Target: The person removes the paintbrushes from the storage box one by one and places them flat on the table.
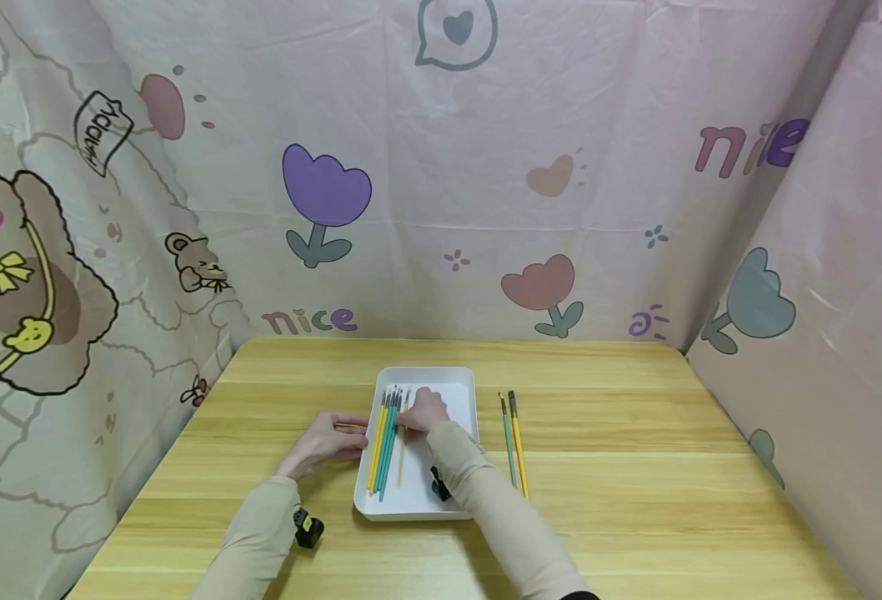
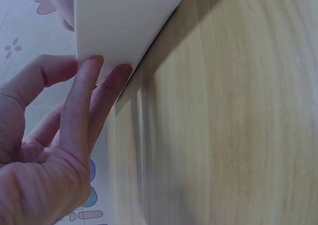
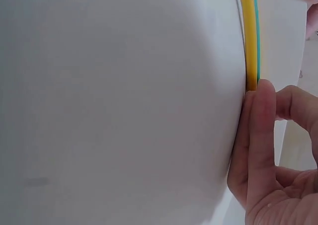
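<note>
A white rectangular tray (image 1: 441, 498) stands on the wooden table. Its left half holds a row of paintbrushes with yellow handles (image 1: 376, 450) and teal handles (image 1: 388, 454), bristles pointing away from me. Inside the tray, my right hand (image 1: 424, 411) pinches a yellow paintbrush (image 3: 251, 46) just right of this row; the fingers hide part of it. A teal edge shows beside that brush in the right wrist view. My left hand (image 1: 330, 439) is at the tray's left side, its extended fingertips (image 2: 89, 68) touching the outer wall.
To the right of the tray, a teal paintbrush (image 1: 508, 442) and a yellow paintbrush (image 1: 519, 454) lie side by side on the table (image 1: 636, 467). A printed curtain (image 1: 441, 183) hangs behind the table and along both sides.
</note>
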Action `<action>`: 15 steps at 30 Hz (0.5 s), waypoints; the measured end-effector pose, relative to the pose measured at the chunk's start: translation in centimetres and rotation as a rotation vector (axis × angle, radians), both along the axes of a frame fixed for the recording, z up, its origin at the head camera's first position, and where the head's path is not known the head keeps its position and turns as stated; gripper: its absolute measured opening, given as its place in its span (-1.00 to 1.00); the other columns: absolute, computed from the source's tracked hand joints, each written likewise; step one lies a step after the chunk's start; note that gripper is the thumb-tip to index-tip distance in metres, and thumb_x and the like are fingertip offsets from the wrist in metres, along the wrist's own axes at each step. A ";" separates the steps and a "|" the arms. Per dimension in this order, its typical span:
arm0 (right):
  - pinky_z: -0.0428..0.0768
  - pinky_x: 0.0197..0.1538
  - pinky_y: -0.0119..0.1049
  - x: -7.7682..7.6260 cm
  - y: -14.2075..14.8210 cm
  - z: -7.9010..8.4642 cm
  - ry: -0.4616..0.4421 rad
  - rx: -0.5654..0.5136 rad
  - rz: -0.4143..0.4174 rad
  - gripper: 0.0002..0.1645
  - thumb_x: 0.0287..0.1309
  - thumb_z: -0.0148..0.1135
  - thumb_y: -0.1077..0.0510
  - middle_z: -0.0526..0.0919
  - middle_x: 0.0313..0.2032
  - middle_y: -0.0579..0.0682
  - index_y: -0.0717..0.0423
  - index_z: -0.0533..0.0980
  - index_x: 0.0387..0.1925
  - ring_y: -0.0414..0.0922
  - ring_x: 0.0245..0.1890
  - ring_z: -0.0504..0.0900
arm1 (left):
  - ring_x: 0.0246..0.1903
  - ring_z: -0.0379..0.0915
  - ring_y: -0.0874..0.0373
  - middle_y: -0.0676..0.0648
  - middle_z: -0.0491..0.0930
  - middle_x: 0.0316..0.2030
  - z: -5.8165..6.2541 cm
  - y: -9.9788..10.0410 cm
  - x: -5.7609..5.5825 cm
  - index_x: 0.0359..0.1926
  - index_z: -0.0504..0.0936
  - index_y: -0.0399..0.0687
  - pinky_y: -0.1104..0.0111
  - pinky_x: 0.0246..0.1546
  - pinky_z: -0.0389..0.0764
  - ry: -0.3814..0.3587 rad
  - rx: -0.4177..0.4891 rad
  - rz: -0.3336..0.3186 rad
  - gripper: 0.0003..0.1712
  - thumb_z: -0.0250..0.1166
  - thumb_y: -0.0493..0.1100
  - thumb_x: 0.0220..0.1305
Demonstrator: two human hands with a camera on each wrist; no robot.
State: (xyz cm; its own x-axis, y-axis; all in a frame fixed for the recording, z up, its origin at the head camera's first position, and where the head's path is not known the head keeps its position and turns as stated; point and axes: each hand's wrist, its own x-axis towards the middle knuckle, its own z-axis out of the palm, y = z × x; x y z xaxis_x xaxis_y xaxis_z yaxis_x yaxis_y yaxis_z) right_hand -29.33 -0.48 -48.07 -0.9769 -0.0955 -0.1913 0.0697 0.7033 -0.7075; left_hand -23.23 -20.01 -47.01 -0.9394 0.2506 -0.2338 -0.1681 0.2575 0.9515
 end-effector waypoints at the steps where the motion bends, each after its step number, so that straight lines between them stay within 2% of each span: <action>1: 0.56 -0.46 -0.42 0.0 0.0 0.0 0.001 0.005 -0.005 -0.69 0.05 0.47 0.09 0.65 -0.74 0.03 0.25 0.59 -0.34 -0.17 -0.73 0.59 | -0.01 0.69 -0.18 -0.50 0.60 0.08 0.0 0.0 0.0 0.25 0.42 -0.59 0.18 -0.04 0.81 0.002 -0.001 -0.001 -0.42 0.30 -0.45 0.22; 8: 0.59 -0.47 -0.43 -0.3 0.1 -0.4 -0.020 -0.024 -0.019 -0.67 0.06 0.46 0.07 0.65 -0.73 0.04 0.26 0.58 -0.32 -0.16 -0.74 0.60 | 0.01 0.68 -0.21 -0.50 0.59 0.09 0.0 0.1 0.1 0.25 0.41 -0.59 0.18 -0.04 0.81 -0.001 0.001 -0.002 -0.44 0.28 -0.46 0.24; 12: 0.54 -0.42 -0.41 -0.3 0.4 -0.3 -0.019 -0.025 -0.008 -0.66 0.08 0.41 0.03 0.61 -0.67 0.01 0.24 0.57 -0.32 -0.17 -0.68 0.56 | -0.03 0.71 -0.14 -0.48 0.62 0.07 0.0 0.0 0.0 0.25 0.43 -0.58 0.20 -0.05 0.81 -0.002 -0.005 0.002 -0.43 0.29 -0.45 0.23; 15: 0.57 -0.36 -0.41 -0.1 0.8 0.0 -0.027 -0.068 0.005 -0.69 0.14 0.37 0.03 0.67 -0.64 0.05 0.22 0.54 -0.35 -0.15 -0.67 0.61 | -0.06 0.72 -0.06 -0.47 0.63 0.06 0.0 0.0 -0.1 0.25 0.44 -0.56 0.22 -0.06 0.81 -0.004 -0.014 0.008 -0.43 0.30 -0.44 0.22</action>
